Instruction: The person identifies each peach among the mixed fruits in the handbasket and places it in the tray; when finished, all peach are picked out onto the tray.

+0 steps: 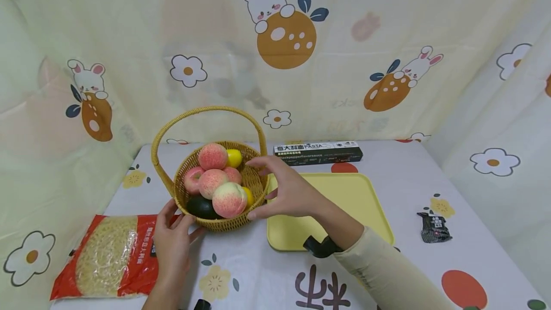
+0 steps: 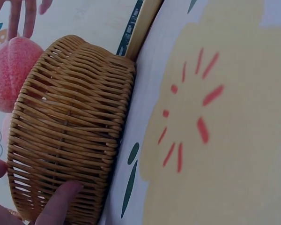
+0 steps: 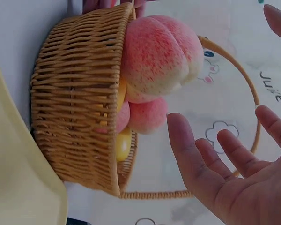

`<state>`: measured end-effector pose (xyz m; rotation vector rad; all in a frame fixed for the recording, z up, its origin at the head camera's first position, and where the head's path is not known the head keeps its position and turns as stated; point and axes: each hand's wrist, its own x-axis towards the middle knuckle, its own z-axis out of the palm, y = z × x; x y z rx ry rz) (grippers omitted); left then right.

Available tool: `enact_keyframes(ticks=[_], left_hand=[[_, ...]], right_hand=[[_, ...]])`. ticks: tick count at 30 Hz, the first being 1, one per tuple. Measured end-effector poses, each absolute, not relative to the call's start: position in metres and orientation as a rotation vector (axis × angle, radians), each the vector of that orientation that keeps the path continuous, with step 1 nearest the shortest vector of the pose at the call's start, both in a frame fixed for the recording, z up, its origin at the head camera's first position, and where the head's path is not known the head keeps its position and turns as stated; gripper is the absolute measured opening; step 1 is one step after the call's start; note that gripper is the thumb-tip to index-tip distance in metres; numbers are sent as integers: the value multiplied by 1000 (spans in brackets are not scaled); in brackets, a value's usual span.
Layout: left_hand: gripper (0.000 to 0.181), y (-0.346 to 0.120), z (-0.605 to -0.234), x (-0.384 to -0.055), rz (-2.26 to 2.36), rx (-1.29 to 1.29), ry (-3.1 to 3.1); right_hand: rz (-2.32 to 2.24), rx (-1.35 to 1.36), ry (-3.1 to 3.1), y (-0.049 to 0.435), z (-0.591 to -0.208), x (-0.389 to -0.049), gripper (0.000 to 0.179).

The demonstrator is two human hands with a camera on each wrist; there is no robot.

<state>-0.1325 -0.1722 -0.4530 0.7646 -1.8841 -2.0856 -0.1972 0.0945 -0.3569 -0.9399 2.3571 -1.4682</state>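
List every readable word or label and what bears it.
"意大利面 PASTA": long black-and-white rectangular cardboard box.
"Blackpepperflavorsauce": same box, first letters blurred.
"Juice": cream patterned fabric backdrop; other lettering cut off or faint.
Too small or blurred: red-and-clear plastic bag, small black plastic sachet.
Unclear: large brown character, white patterned tablecloth.

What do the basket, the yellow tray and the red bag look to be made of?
Basket: woven wicker-like strands, low sheen; the interlaced weave shows, though plastic imitation is possible.
Tray: probably smooth plastic, judging by its even colour and rounded corners.
Bag: likely thin, glossy plastic film, given its glints, wrinkles and see-through panel.
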Motion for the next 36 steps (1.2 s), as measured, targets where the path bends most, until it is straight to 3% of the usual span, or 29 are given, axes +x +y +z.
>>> enact_keyframes(ticks=[18,36], left_hand=[[75,-175,-451,-132,-2124,754,-1893],[75,-173,-451,-131,-2093,757,-1895]], right_hand=[[-1144,-1174,2459,39,-379,-215,84],[-1024,-952,2563,19,-385,-208,75]])
